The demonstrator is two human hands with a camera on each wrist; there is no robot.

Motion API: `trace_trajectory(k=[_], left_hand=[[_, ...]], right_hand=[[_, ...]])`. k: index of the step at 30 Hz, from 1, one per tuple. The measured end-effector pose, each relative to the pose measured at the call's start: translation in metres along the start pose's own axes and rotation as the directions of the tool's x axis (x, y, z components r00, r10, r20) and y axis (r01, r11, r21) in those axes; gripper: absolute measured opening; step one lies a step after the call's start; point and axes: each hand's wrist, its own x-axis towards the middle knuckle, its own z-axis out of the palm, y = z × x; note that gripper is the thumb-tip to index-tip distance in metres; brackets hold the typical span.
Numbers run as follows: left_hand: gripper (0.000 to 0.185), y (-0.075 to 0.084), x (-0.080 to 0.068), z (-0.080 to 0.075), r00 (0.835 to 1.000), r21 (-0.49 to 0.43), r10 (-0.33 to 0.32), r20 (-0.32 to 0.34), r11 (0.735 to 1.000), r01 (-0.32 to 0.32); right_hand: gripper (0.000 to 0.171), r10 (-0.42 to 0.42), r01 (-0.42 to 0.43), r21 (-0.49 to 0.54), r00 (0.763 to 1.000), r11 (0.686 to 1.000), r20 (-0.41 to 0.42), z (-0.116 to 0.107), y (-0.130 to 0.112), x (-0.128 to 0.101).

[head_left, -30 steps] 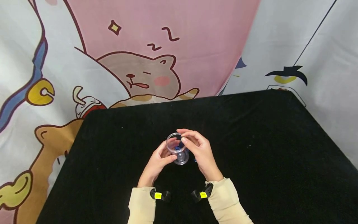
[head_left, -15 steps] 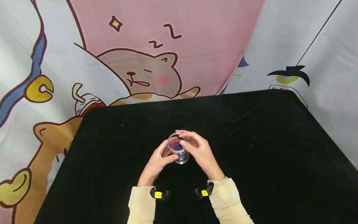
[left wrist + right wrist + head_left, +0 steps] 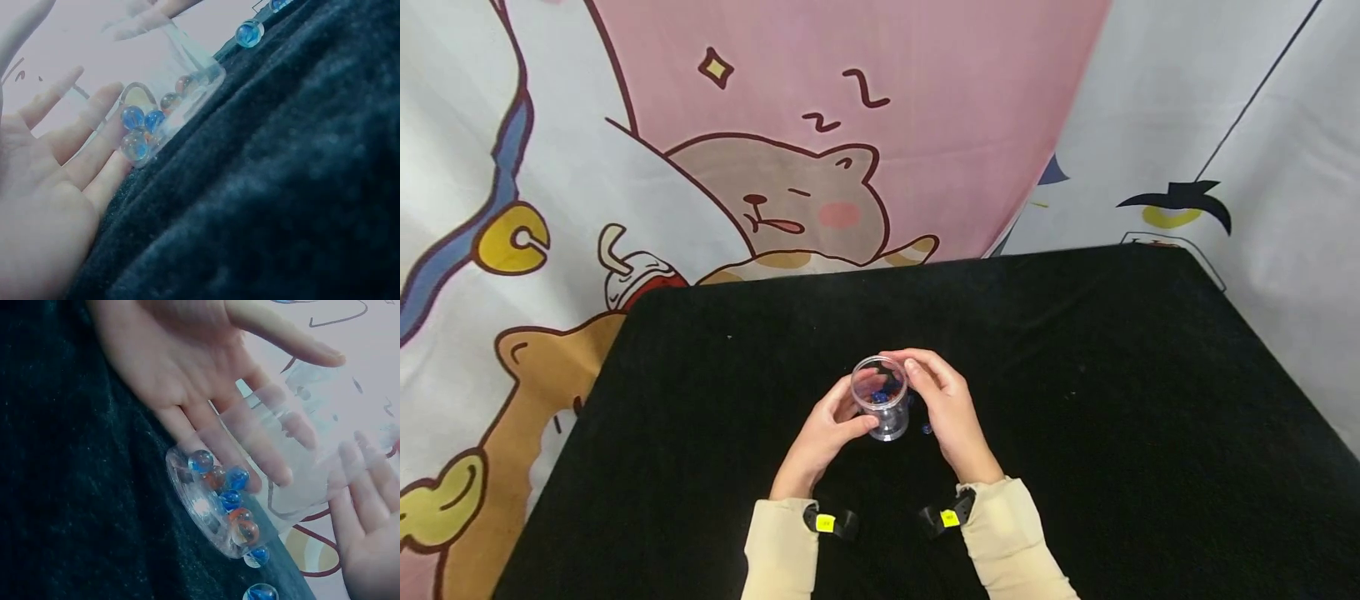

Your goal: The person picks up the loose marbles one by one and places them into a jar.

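A clear plastic jar [image 3: 889, 423] stands upright on the black cloth. Several blue and orange glass marbles [image 3: 231, 500] lie at its bottom. My left hand [image 3: 829, 427] holds the jar from the left, its thumb at the near side and its fingers behind. At the right side, my right hand [image 3: 946, 408] has its thumb raised apart from the fingers and nothing pinched between them. Its fingers [image 3: 253, 447] lie fairly straight along the jar's wall. Outside the jar, a blue marble [image 3: 927, 428] lies close to the right palm.
In the left wrist view, another loose blue marble [image 3: 249, 33] rests on the cloth beyond the jar. The black cloth [image 3: 1112, 433] covers the table, and a cartoon-printed curtain [image 3: 985, 100] hangs behind its far edge.
My right thumb and fingertips, earlier closed together over the jar's rim, have parted and shifted to its right side. A marble beside the right palm shows again. The left hand keeps its hold.
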Motion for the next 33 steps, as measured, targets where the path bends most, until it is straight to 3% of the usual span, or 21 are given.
trace_trajectory(k=[3, 7, 15, 22, 33], left_hand=[[0.053, 0.009, 0.001, 0.002, 1.0, 0.004, -0.006, 0.003, 1.0, 0.006], [0.052, 0.013, 0.0, 0.004, 1.0, 0.016, -0.017, -0.012, 1.0, 0.018], [0.054, 0.011, -0.002, 0.004, 1.0, 0.0, -0.026, -0.005, 1.0, 0.026], [0.055, 0.011, -0.001, 0.003, 1.0, -0.017, -0.015, 0.005, 1.0, 0.015], [0.054, 0.011, -0.001, 0.002, 1.0, -0.031, -0.008, 0.012, 0.999, 0.008]], right_hand=[[0.026, 0.012, -0.013, -0.013, 0.998, 1.0, -0.064, -0.003, 0.003, 0.002], [0.024, 0.049, -0.067, -0.158, 0.992, 0.985, -0.114, -0.007, 0.008, 0.004], [0.014, 0.178, -0.231, -0.412, 0.97, 0.881, -0.164, -0.01, 0.016, 0.001], [0.024, 0.224, -0.226, -0.638, 0.971, 0.736, -0.086, -0.008, 0.02, 0.0], [0.024, 0.185, -0.109, -0.758, 0.983, 0.643, 0.015, -0.008, 0.022, 0.0]])
